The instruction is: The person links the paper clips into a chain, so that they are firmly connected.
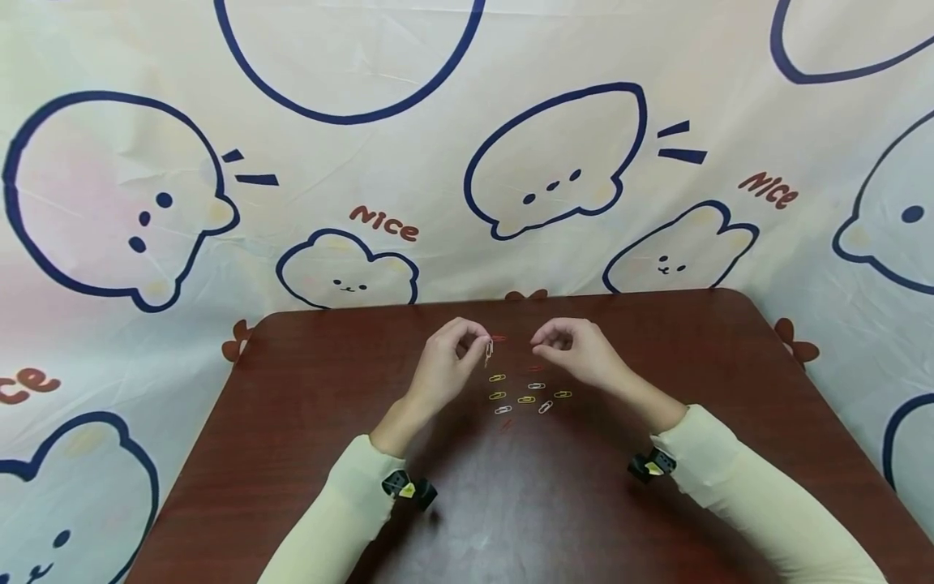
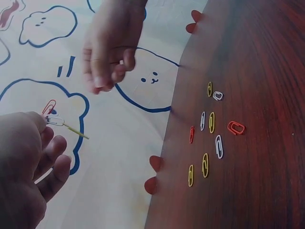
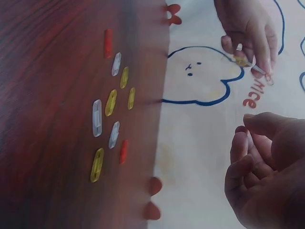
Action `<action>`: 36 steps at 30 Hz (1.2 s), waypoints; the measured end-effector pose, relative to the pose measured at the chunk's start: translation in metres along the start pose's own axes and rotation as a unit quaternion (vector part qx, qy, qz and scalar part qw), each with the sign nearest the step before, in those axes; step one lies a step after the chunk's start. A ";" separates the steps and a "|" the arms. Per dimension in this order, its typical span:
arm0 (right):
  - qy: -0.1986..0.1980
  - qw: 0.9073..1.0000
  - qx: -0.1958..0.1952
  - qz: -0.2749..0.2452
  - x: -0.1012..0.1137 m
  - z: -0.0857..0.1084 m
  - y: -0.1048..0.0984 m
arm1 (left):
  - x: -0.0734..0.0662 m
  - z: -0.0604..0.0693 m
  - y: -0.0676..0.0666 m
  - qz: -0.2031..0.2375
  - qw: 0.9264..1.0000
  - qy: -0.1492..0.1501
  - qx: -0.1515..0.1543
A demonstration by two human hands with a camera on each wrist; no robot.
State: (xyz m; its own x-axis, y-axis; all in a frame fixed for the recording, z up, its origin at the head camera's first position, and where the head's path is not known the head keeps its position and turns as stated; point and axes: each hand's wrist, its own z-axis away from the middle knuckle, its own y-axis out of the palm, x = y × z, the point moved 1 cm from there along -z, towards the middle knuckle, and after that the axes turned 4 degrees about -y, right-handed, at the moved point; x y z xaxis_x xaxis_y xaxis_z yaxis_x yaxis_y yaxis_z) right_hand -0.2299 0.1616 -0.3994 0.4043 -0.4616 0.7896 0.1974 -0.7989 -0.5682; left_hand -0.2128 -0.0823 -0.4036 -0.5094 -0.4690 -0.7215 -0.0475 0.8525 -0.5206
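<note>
- With left hand (image 1: 441,365), pinches a white clip (image 2: 56,121) between thumb and fingers, raised above the brown table (image 1: 306,422); at the pinch, shows a red clip (image 2: 49,107) too, and from the white one's other end, a yellow clip (image 2: 76,131).
- With right hand (image 1: 587,353), grips nothing that can be seen: bends the fingers loosely, holds thumb close to index fingertip.
- As work done, seems to have white and yellow linked, red probably as well; cannot tell for sure, with that join hidden at the fingertips.
- Left loose on the tabletop, between the wrists: four yellow clips (image 3: 97,164), three white clips (image 3: 97,118), two red clips (image 3: 108,43), all unlinked.
- On the clips, bears no readable brand or label.
- Beyond, on the printed cloth (image 1: 584,40), reads "Nice" (image 1: 383,224) twice in full; at far left, only a cut-off "ce" (image 1: 32,381).
</note>
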 end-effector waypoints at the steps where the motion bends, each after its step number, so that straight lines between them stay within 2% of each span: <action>1: 0.003 1.000 0.001 0.000 -0.004 0.002 0.000 | 0.000 0.000 0.000 0.001 1.000 0.000 -0.001; 10: 0.052 0.999 0.010 0.010 -0.041 0.021 -0.006 | 0.000 0.001 -0.001 0.000 1.000 0.005 -0.011; 20: 0.116 0.993 0.027 0.012 -0.077 0.042 -0.006 | 0.002 0.001 -0.003 0.006 1.000 0.004 -0.014; 27: 0.137 0.990 0.028 0.008 -0.089 0.051 -0.001 | 0.003 0.000 -0.003 0.014 1.000 0.003 -0.010; 36: 0.134 0.990 0.032 0.028 -0.092 0.052 0.009 | 0.003 0.000 -0.003 0.012 1.000 0.006 -0.013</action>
State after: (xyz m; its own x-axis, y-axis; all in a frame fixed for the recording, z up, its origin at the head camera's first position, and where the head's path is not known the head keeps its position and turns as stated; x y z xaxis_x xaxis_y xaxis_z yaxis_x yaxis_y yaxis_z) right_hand -0.2193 0.2167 -0.4896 0.1665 -0.5965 0.7852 0.2419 -0.7473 -0.6190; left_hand -0.2144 -0.0860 -0.4043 -0.5216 -0.4462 -0.7272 -0.0580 0.8690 -0.4915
